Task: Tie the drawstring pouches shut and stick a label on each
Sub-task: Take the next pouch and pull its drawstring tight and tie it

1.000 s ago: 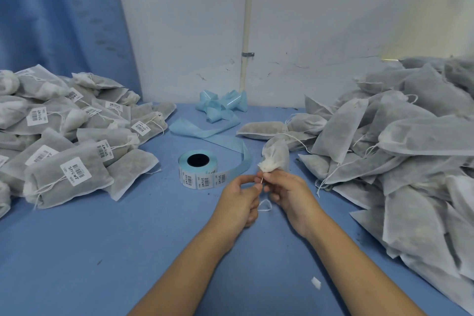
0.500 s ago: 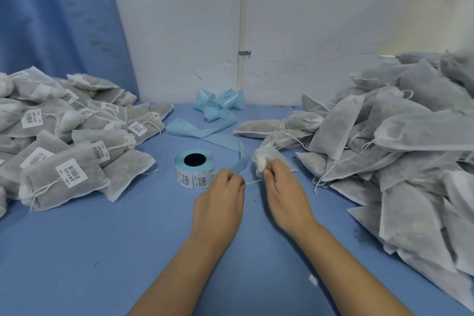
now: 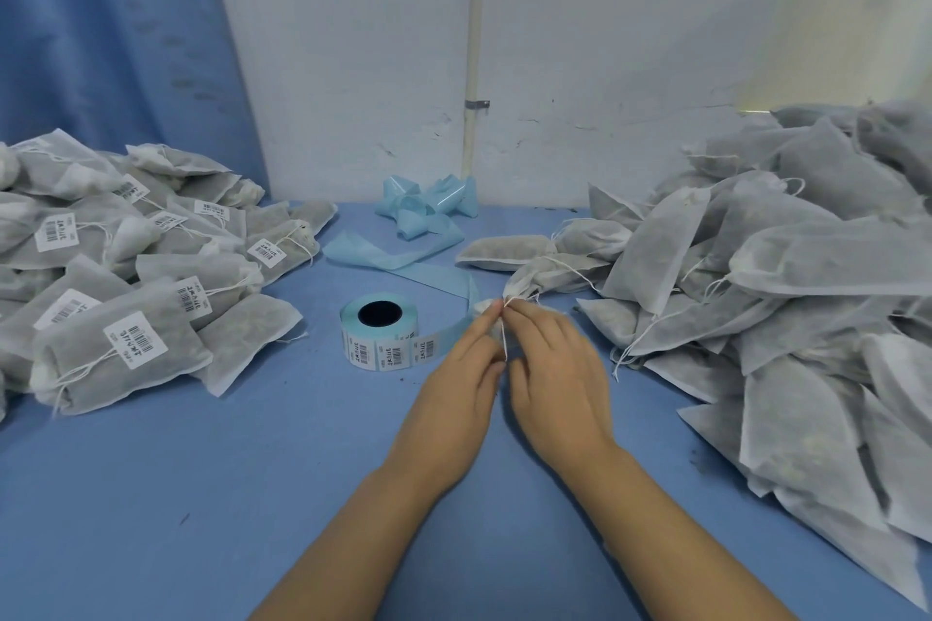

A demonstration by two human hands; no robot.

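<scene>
Pinching a thin white drawstring (image 3: pixel 504 343) between fingertips, the person's left hand (image 3: pixel 461 398) and right hand (image 3: pixel 557 368) meet low over the blue table (image 3: pixel 201 494), fingers of both curled onto the cord. It comes from the gathered neck of a pale grey non-woven fabric pouch (image 3: pixel 542 275), which lies on the table just beyond the fingers, at the edge of the big unlabelled heap (image 3: pixel 781 293) on the right. Just left of the hands stands a light blue label roll (image 3: pixel 381 335), barcode stickers facing out, with bare blue backing strip (image 3: pixel 418 262) trailing behind. Tied pouches bearing labels form the labelled pile (image 3: pixel 126 343) at far left.
</scene>
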